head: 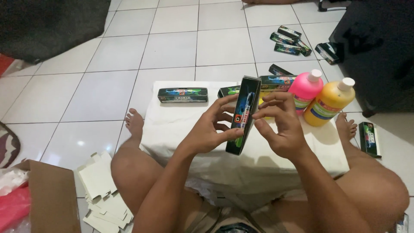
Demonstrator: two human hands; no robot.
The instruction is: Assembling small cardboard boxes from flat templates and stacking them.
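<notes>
Holding 1 long dark carton [243, 114] upright above a white cloth [172, 129], the left hand [210, 129] grips it from the side, thumb pressed on its front face. The right hand [278, 125] touches the carton's opposite edge with curled fingers, closed on nothing else. Just beyond stand 2 bottles, the pink bottle [305, 88] and the yellow bottle [330, 102]; another carton [182, 95] lies flat on the cloth.
</notes>
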